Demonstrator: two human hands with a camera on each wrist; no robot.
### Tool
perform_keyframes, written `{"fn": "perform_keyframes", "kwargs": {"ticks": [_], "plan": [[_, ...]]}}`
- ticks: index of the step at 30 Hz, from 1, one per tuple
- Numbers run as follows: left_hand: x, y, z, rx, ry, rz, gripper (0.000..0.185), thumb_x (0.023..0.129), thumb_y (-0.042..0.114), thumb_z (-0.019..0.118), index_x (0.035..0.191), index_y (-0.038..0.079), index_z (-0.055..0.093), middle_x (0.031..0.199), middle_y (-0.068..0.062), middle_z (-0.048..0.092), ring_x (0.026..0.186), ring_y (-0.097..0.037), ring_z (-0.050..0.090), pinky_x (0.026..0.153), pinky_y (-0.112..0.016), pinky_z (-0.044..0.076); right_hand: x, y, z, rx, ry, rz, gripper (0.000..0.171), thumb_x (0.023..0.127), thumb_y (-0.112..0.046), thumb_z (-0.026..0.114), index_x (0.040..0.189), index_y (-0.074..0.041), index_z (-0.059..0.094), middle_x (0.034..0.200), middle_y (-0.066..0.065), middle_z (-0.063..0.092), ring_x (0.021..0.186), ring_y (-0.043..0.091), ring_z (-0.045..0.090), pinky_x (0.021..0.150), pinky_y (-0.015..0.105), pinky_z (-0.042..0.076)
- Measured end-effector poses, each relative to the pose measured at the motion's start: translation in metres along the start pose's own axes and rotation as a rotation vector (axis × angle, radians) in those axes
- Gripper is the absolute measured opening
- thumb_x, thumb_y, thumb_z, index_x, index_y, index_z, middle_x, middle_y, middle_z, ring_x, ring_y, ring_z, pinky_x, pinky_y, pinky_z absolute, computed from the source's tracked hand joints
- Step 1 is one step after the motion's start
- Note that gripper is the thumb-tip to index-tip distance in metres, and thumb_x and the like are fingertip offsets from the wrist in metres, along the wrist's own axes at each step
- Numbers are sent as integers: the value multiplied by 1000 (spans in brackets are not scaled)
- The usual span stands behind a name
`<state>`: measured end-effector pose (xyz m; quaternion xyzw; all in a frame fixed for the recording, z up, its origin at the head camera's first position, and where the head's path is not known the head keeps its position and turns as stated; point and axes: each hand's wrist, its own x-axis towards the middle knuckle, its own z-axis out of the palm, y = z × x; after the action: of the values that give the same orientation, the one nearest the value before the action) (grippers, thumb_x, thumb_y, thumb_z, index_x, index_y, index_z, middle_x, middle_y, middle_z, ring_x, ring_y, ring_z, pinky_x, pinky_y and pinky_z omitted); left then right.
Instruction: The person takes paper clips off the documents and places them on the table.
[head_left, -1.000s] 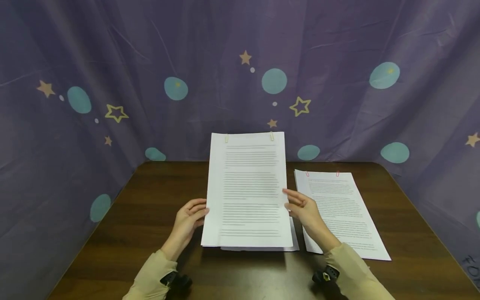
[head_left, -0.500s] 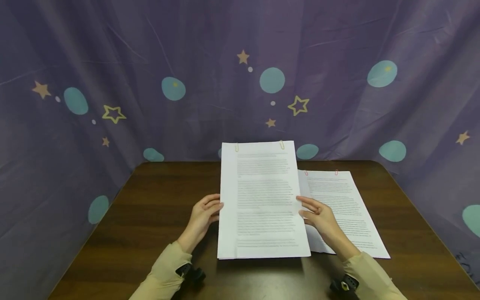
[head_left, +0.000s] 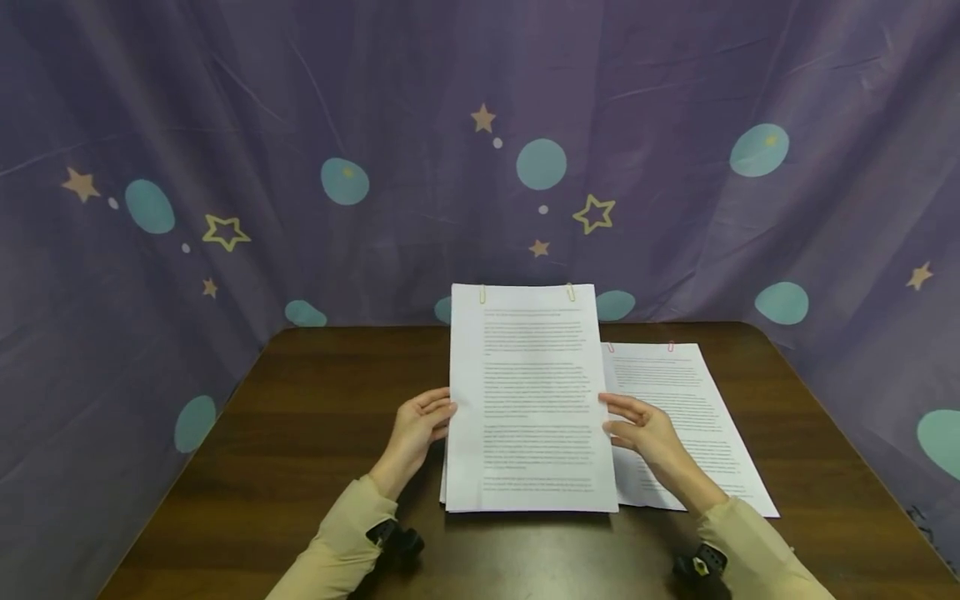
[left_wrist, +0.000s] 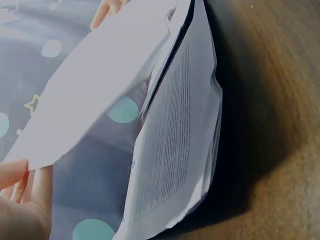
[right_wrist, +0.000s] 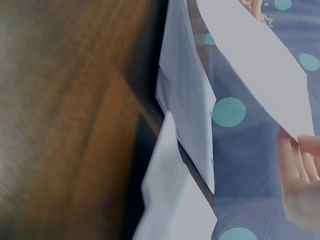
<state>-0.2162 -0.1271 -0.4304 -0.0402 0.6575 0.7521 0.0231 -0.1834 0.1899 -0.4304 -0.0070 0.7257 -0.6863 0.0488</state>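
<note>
Clipped paper stack held upright between both hands, bottom edge on the table.
Left hand grasping the stack's left edge, fingers curled onto the front; right hand gripping the right edge the same way, at about mid height. Two gold clips on the top edge, above the grip. From the wrist views, sheets fanned apart below the fingers. Second printed stack flat on the table just right of the right hand, partly behind the held pages. Purple curtain beyond.
</note>
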Motion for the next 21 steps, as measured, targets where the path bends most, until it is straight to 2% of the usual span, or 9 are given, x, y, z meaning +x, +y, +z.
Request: {"fn": "perform_keyframes", "kwargs": {"ticks": [5, 8, 12, 17, 21], "plan": [[0, 0, 3, 23, 9, 25, 24, 80, -6, 57, 104, -8, 54, 73, 3, 59, 57, -5, 53, 46, -18, 44, 6, -4, -3, -8, -9, -35, 48, 82, -4, 60, 126, 3, 43, 125, 23, 45, 88, 7, 59, 74, 30, 50], [-1, 1, 3, 18, 12, 31, 21, 80, -7, 57, 101, -6, 54, 73, 3, 59, 57, -5, 52, 46, -18, 44, 7, -4, -2, -13, 6, -46, 47, 81, -3, 60, 125, 5, 43, 124, 24, 46, 87, 7, 59, 74, 30, 50], [-2, 1, 5, 60, -3, 51, 18, 80, -4, 58, 97, -2, 51, 74, 3, 58, 57, -6, 51, 46, -19, 43, 7, -2, 1, -8, 43, -44, 45, 81, -2, 60, 123, 5, 46, 122, 23, 48, 86, 6, 58, 73, 29, 50], [-2, 0, 9, 163, -48, 134, 18, 83, -3, 55, 96, -1, 43, 77, -2, 59, 56, -8, 50, 46, -21, 42, 7, -2, 3, -4, 74, -55, 43, 80, -1, 60, 121, 6, 47, 122, 23, 49, 88, 5, 57, 73, 28, 50], [2, -3, 9, 205, -48, 202, 19, 84, -5, 53, 100, -3, 43, 82, -12, 62, 54, -7, 51, 46, -22, 43, 7, -2, 4, 2, 87, -68, 43, 80, -1, 60, 121, 7, 47, 120, 21, 50, 87, 5, 57, 72, 27, 50]]}}
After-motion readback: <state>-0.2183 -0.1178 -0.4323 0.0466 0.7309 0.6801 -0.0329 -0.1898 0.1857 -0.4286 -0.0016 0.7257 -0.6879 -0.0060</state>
